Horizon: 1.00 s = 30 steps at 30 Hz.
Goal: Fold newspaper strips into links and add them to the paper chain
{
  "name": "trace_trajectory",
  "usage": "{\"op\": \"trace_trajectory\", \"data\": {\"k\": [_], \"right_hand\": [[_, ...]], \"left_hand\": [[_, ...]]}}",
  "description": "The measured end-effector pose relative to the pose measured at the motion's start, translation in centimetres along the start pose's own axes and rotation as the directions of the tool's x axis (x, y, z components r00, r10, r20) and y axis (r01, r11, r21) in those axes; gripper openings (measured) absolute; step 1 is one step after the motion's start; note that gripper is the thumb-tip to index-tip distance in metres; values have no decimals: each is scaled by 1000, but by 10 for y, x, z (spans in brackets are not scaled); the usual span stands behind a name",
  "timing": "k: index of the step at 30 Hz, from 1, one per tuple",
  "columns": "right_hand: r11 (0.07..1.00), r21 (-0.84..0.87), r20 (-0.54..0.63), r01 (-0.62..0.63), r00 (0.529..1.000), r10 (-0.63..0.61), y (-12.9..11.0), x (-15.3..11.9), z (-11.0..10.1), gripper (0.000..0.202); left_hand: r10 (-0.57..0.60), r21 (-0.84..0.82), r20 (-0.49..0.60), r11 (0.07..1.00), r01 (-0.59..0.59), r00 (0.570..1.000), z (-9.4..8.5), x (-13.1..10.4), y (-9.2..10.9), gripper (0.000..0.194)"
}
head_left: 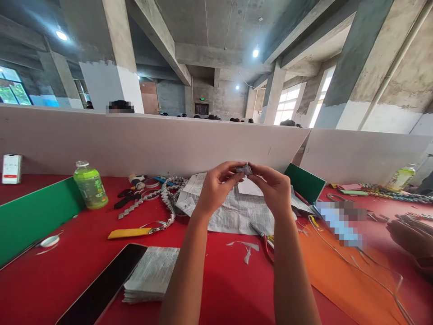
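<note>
Both hands are raised over the far part of the red table, fingertips nearly meeting. My left hand [219, 183] pinches the left end of a small folded printed paper piece [244, 170]. The right end of the same piece is gripped by my right hand [272, 185]. Beneath and behind them lie crumpled printed sheets [233, 214]. Red-handled pliers [267, 248] rest beside my right forearm, partly hidden by it. A stack of cut printed paper [154, 273] sits left of my left forearm.
A black phone [103, 284], yellow cutter [130, 233], folded paper chain [165, 198] and green bottle [91, 186] are at left. An orange sheet [334, 271] with cords lies at right, near another person's hand [411, 239]. A white partition [152, 144] stands behind.
</note>
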State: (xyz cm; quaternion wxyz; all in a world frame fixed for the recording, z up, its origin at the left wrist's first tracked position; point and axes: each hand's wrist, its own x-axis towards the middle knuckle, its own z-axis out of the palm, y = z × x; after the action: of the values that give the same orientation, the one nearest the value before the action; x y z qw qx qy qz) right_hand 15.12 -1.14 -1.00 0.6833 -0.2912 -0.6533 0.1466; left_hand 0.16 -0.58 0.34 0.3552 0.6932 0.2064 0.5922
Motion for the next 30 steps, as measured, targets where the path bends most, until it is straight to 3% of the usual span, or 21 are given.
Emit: {"op": "trace_trajectory", "data": {"k": [7, 11, 15, 22, 30], "right_hand": [[992, -115, -58, 62, 996, -69, -6, 0, 2, 18], [986, -152, -17, 74, 997, -77, -14, 0, 3, 18], [988, -147, 67, 36, 997, -26, -22, 0, 2, 21], [982, -188, 112, 26, 994, -5, -24, 0, 1, 20], [955, -296, 18, 26, 1000, -21, -27, 0, 3, 14]], "left_hand": [[15, 50, -122, 999, -8, 992, 8, 0, 6, 20], [7, 42, -179, 999, 1, 984, 10, -1, 4, 24], [106, 180, -238, 982, -63, 966, 9, -2, 6, 23], [266, 452, -77, 868, -205, 961, 9, -5, 10, 12], [292, 577, 37, 774, -259, 956, 16, -5, 6, 14]]}}
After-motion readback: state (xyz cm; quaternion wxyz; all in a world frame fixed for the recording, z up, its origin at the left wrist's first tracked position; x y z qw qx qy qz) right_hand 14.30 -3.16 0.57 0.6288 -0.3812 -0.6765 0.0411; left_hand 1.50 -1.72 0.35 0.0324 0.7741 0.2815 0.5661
